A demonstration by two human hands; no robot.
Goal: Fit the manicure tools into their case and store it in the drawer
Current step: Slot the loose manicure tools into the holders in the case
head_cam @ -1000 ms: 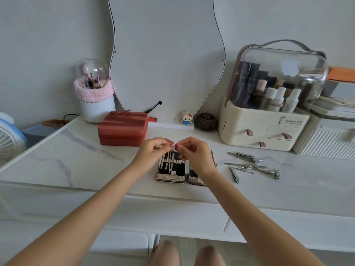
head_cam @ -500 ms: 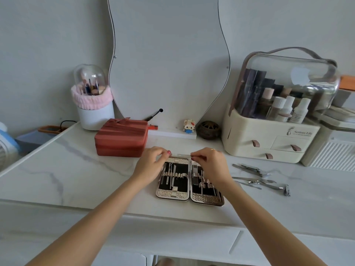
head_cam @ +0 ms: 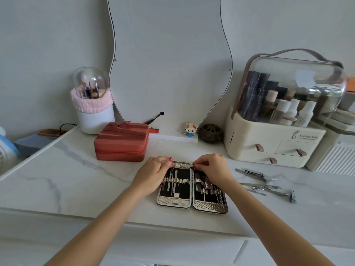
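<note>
We're looking down at the manicure case [head_cam: 192,203], which lies opened flat like a book near the front edge of the white marble bench [head_cam: 76,185]. Both halves show black lining with metal tools tucked under silver bands. Our left hand [head_cam: 153,174] rests over the upper left corner of the case, fingers [head_cam: 170,160] curled in close, thumb and forefinger pinching one end of a thin metal tool [head_cam: 183,165] that lies across the case's top edge. Our right hand [head_cam: 211,167] sits over the upper part of the right half, its fingers narrowed onto the other end of that same slim tool. So both hands grip it, one at each end, right above the hinge line.

Off to the right, well apart from the case, the loose tools [head_cam: 265,184] lie scattered on the bench: clippers, scissors and a few slim pieces, none of them touched.

Behind the case we've got a red zipped box [head_cam: 122,144], just beyond the left hand. Farther back stands a white brush holder [head_cam: 94,110] with a clear dome and a pink band. A wavy mirror [head_cam: 169,60] leans against the wall, and at the right sits a cream cosmetics organiser [head_cam: 278,131] with a clear lid and small front drawers.
</note>
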